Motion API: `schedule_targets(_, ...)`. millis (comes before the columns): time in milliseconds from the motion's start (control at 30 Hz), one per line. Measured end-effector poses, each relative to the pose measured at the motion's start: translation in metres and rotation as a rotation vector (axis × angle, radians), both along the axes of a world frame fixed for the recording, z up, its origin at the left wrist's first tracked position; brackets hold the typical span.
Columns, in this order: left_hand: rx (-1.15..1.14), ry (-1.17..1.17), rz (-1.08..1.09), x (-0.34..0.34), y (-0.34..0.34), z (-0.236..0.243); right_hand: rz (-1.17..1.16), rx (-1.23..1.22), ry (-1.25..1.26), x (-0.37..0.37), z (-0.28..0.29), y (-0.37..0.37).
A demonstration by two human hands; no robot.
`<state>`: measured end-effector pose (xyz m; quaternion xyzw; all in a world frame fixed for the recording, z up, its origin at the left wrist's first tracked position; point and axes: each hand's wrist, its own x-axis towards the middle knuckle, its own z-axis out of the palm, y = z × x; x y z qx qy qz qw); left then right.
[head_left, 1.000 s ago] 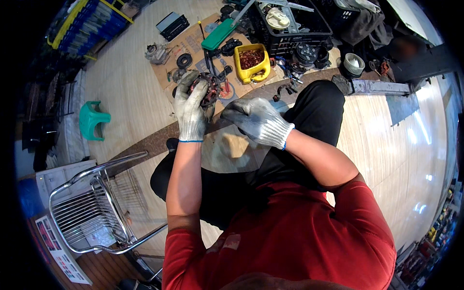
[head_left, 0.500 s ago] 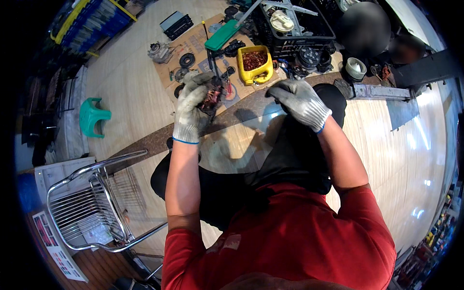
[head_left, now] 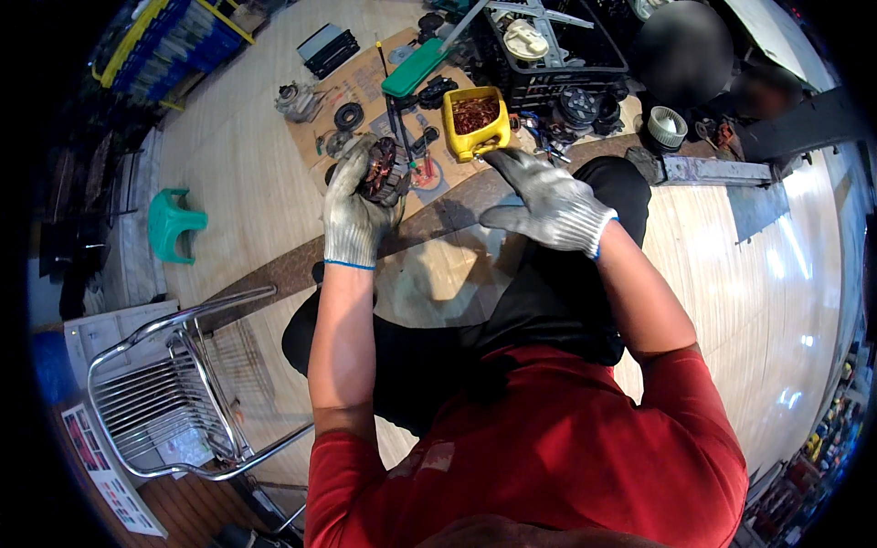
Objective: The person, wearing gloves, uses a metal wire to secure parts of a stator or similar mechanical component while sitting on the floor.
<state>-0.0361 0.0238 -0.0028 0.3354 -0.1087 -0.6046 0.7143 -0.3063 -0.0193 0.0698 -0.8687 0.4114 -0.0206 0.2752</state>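
The person sat over a pale wooden floor (head_left: 228, 173) and wore grey knit work gloves with blue cuffs. The left hand (head_left: 352, 215) was lifted up in front of the body. Its grip was closed around a round dark metal motor part with reddish copper wire inside (head_left: 385, 172). The fingers curled around the side of the part and the thumb pressed on it, so the part sat up in the air, above the floor and just in front of a flat brown sheet of cardboard (head_left: 365, 87).

The right hand (head_left: 545, 203) held nothing. Its grip was wide, with the fingers spread out and pointing at the yellow plastic tub full of small reddish-brown bits (head_left: 475, 121). The fingertips were near the tub but did not touch it. The two hands were apart from each other.

The yellow tub stood on the floor at the edge of the cardboard. A long green plastic tool (head_left: 416, 68) lay on the cardboard, with small dark round parts beside it. A black plastic crate (head_left: 557, 55) stood behind the tub. A small green plastic stool (head_left: 174, 224) stood well away on the left. A shiny metal wire chair (head_left: 169, 393) stood close to the person's left side.
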Motion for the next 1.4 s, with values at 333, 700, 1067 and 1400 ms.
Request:
schedule_targets(333,-0.009,-0.077,-0.033,-0.018,-0.001,-0.001,0.242,0.101,0.048,0.085,-0.041,-0.017)
schedule_targets(700,0.177,-0.015,0.151,0.001,-0.009,-0.012,0.29,-0.165,-0.298,-0.008,-0.05,0.033)
schedule_targets(1067,0.039,-0.137,0.019,-0.02,-0.012,-0.005,-0.199,-0.361,0.317,-0.268,-0.064,0.116)
schedule_targets(1400,0.091,-0.103,-0.048,0.033,-0.016,-0.042,-0.695,0.11,0.916,-0.451,-0.082,0.209)
